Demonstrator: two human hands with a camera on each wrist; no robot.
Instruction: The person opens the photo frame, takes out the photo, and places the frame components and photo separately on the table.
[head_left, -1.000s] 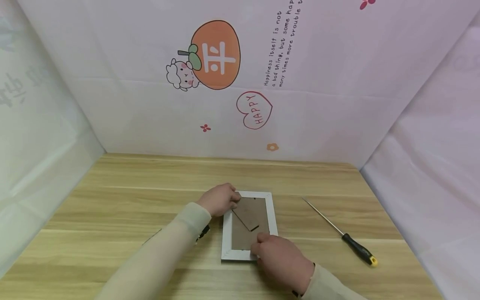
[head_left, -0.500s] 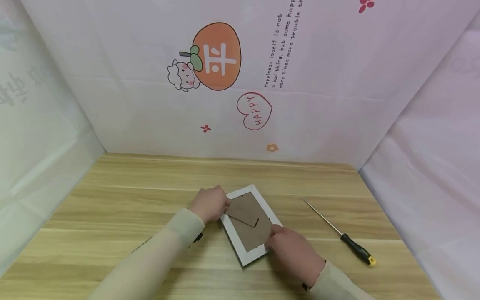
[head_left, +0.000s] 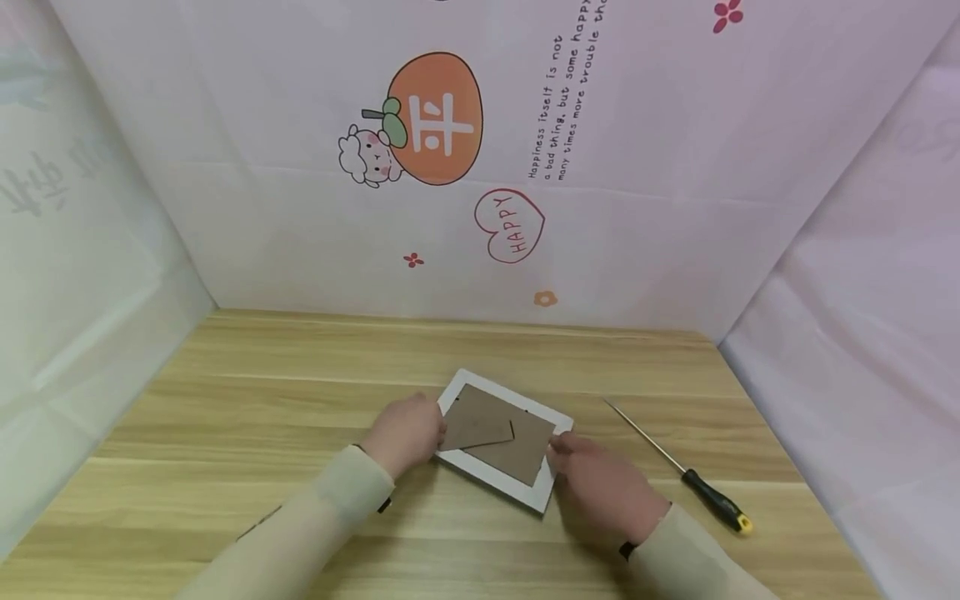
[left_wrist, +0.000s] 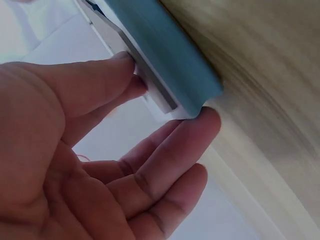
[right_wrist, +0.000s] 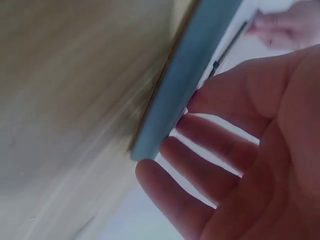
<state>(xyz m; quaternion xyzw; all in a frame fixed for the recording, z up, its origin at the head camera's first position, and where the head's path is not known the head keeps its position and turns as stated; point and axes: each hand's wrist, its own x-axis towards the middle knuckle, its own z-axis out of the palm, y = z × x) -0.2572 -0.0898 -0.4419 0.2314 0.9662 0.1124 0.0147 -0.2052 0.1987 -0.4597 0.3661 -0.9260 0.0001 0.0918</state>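
Note:
A picture frame (head_left: 491, 476) lies back side up on the wooden table, turned at a slant. Its back has a white border around a brown backing board (head_left: 528, 450) with a stand flap (head_left: 480, 427). At the frame's left end, my left hand (head_left: 405, 435) holds the edge; the left wrist view has the thumb on the back and a fingertip against the blue-grey side (left_wrist: 165, 55). My right hand (head_left: 609, 487) grips the right end near a corner. In the right wrist view its thumb and fingers meet the blue-grey rim (right_wrist: 185, 80). The frame's front is hidden.
To the right of the frame lies a screwdriver (head_left: 716, 500) with a black and yellow handle, its thin shaft pointing away to the back left. Printed white sheeting (head_left: 322, 250) rises behind the table (head_left: 300, 358) and on both sides.
The picture frame has turned counterclockwise, from upright to nearly sideways. My left hand has moved left and nearer, my right hand to the right, both staying at the frame. The screwdriver stays put.

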